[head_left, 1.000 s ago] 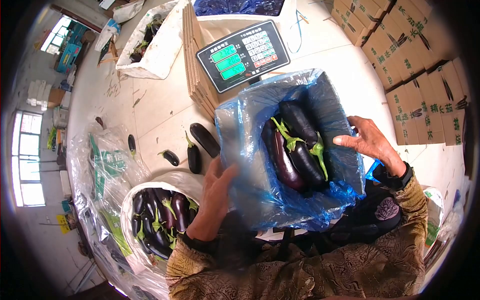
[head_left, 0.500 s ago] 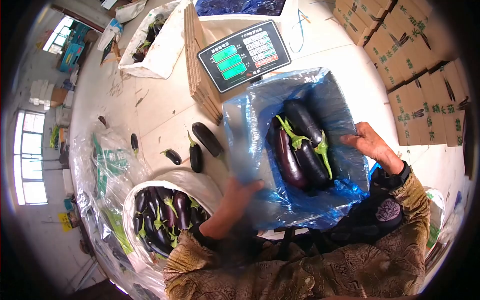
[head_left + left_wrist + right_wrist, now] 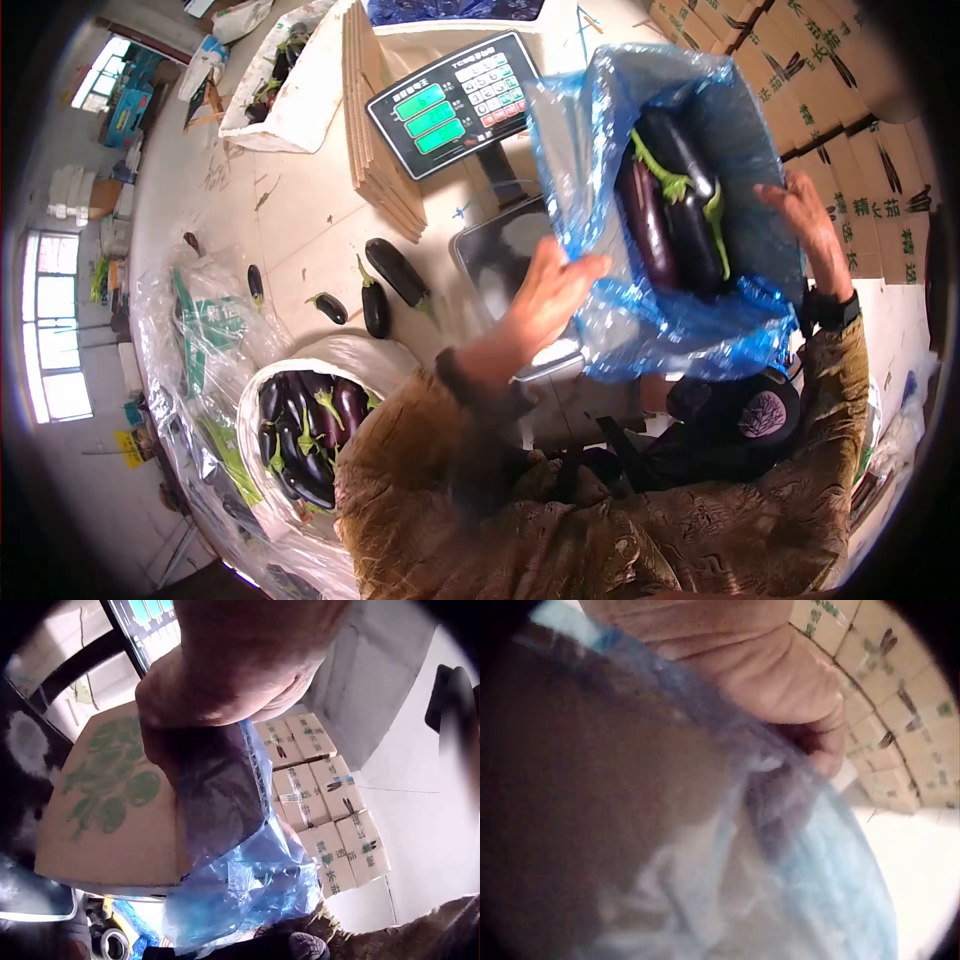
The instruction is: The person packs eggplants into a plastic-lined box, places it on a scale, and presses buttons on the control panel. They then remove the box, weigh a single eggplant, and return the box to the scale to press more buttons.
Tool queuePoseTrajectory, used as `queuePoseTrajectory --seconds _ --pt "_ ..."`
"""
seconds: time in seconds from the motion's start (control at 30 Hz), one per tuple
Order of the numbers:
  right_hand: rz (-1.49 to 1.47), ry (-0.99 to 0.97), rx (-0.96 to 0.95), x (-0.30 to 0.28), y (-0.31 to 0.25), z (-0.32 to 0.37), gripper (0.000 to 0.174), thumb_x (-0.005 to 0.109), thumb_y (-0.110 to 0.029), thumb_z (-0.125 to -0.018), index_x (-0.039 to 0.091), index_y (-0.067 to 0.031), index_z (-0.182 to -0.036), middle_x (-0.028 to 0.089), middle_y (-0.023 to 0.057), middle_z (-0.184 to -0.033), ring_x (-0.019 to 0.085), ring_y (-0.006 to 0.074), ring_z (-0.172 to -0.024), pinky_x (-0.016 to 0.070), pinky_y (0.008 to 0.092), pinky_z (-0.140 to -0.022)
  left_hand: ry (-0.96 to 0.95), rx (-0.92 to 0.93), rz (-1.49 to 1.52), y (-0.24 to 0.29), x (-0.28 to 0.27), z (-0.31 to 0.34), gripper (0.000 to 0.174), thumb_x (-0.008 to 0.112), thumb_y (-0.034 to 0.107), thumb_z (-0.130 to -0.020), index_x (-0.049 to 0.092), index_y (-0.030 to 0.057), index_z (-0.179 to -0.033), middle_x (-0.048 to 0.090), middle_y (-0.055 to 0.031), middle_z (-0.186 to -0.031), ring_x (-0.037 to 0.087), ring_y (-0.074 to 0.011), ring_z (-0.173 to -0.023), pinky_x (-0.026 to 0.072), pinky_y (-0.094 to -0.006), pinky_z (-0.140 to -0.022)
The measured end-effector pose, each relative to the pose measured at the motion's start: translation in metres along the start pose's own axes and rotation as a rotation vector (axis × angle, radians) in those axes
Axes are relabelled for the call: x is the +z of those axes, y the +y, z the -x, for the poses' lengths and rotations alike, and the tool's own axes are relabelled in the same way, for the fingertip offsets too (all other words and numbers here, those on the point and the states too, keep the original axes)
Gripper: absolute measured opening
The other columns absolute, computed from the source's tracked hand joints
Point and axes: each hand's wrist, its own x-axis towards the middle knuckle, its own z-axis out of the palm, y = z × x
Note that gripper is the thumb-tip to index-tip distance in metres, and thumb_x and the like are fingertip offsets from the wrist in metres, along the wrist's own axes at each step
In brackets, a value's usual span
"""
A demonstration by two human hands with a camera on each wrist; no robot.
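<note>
In the head view, a cardboard box lined with blue plastic (image 3: 690, 345) holds several dark eggplants (image 3: 648, 225). It is tilted beside the bare metal platform (image 3: 495, 262) of a scale. My left hand (image 3: 548, 305) grips its left side; in the left wrist view the hand (image 3: 232, 671) curls over the edge, above the green-printed box wall (image 3: 112, 802). My right hand (image 3: 810, 225) holds the right rim. In the right wrist view, that hand (image 3: 780, 675) has its fingers bent over the rim, plastic liner (image 3: 825, 847) beneath them. The scale's display (image 3: 432, 118) is lit green.
A white sack (image 3: 385, 360) full of eggplants stands at the lower left, with several loose eggplants (image 3: 398, 270) above it. Folded cardboard (image 3: 370, 140) stands left of the scale display. Printed cartons (image 3: 860, 200) are stacked at the right. Clear plastic (image 3: 190, 350) lies at the far left.
The lined box has moved up and to the right, off the scale, uncovering the metal platform. Both hands have moved with it, the left one now further right.
</note>
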Motion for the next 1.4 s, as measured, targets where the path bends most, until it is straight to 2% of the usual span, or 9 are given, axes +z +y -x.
queuePoseTrajectory --seconds 0.03,0.07,0.13,0.3,0.53,0.63,0.77,0.93,1.4 --pt "-0.003 0.071 -0.091 -0.006 0.003 -0.009 0.042 0.061 -0.026 -0.083 0.06 0.004 -0.112 0.061 0.0088 -0.099 0.054 0.0165 -0.097 0.0407 0.0293 -0.089 -0.023 0.368 -0.097 -0.019 0.009 -0.012 0.025 0.059 0.017 -0.094 0.057 0.0023 -0.114 0.054 -0.0063 -0.107 0.051 -0.0125 -0.106 0.0413 -0.0312 -0.089" --pt "-0.005 0.142 -0.183 -0.012 0.008 -0.018 0.042 0.061 -0.022 -0.082 0.06 0.0067 -0.113 0.066 0.01 -0.096 0.058 0.0179 -0.094 0.0439 0.0316 -0.088 -0.079 -0.028 0.673 0.014 0.022 -0.021 0.027 0.058 0.017 -0.094 0.05 0.0011 -0.115 0.048 -0.008 -0.115 0.046 -0.0115 -0.106 0.0389 -0.031 -0.09" --pt "0.108 0.07 -0.148 -0.041 0.035 -0.054 0.045 0.06 -0.021 -0.083 0.058 0.0075 -0.118 0.066 0.0109 -0.102 0.059 0.0186 -0.095 0.0444 0.0323 -0.088 0.016 -0.349 0.627 -0.016 0.055 -0.071 0.034 0.061 0.017 -0.091 0.046 -0.0019 -0.114 0.051 -0.0097 -0.107 0.049 -0.015 -0.095 0.0423 -0.0335 -0.083" --pt "0.409 0.197 -0.062 -0.061 0.115 -0.124 0.035 0.075 -0.021 -0.079 0.054 0.0057 -0.085 0.059 0.0131 -0.079 0.046 0.0167 -0.075 0.0433 0.0374 -0.067 0.263 -0.463 0.417 -0.075 0.13 -0.137 0.033 0.069 0.004 -0.076 0.056 -0.0085 -0.103 0.06 -0.0127 -0.091 0.057 -0.0211 -0.08 0.048 -0.0377 -0.066" --pt "0.304 0.074 0.032 -0.044 0.262 -0.198 0.049 0.076 -0.022 -0.077 0.059 0.0044 -0.115 0.066 0.0235 -0.099 0.065 0.0278 -0.095 0.049 0.0392 -0.082 -0.088 -0.397 0.282 -0.061 0.132 -0.138 0.054 0.065 0.023 -0.088 0.044 -0.0074 -0.127 0.058 -0.0122 -0.106 0.054 -0.0201 -0.095 0.047 -0.0357 -0.078" --pt "0.71 0.295 0.028 -0.048 0.146 -0.16 0.049 0.072 -0.018 -0.079 0.056 0.0016 -0.121 0.061 0.0225 -0.116 0.059 0.0372 -0.109 0.0476 0.0415 -0.089 -0.09 -0.305 0.333 -0.007 0.096 -0.104 0.048 0.062 0.024 -0.091 0.049 -0.0031 -0.128 0.065 -0.0139 -0.098 0.061 -0.0164 -0.082 0.0503 -0.0301 -0.073" --pt "0.184 0.388 -0.649 -0.021 0.048 -0.165 0.041 0.065 -0.02 -0.088 0.056 -0.0028 -0.124 0.059 0.0224 -0.119 0.059 0.0373 -0.108 0.0485 0.0419 -0.091 -0.156 -0.584 0.521 0.062 0.047 -0.045 0.041 0.055 0.022 -0.098 0.048 -0.0003 -0.132 0.066 -0.0111 -0.101 0.063 -0.0145 -0.088 0.052 -0.0286 -0.079" --pt "-0.39 -0.244 -0.407 0.091 -0.045 -0.169 0.058 0.056 -0.043 -0.092 0.051 -0.0029 -0.134 0.046 0.0203 -0.14 0.046 0.0295 -0.128 0.0381 0.0378 -0.105 -0.075 -0.597 0.509 0.082 0.016 -0.003 0.038 0.052 0.02 -0.1 0.049 0.0003 -0.132 0.065 -0.0107 -0.106 0.062 -0.0149 -0.093 0.0507 -0.0291 -0.084" --pt "-0.78 -0.387 -0.191 0.231 -0.097 -0.22 0.048 0.06 -0.026 -0.095 0.052 0.0 -0.134 0.063 0.0071 -0.119 0.056 0.0153 -0.11 0.0382 0.0306 -0.103 -0.206 -0.693 0.721 0.095 -0.031 0.053 0.045 0.049 0.027 -0.102 0.043 0.0014 -0.138 0.06 -0.0123 -0.115 0.061 -0.0175 -0.103 0.0476 -0.0306 -0.091"
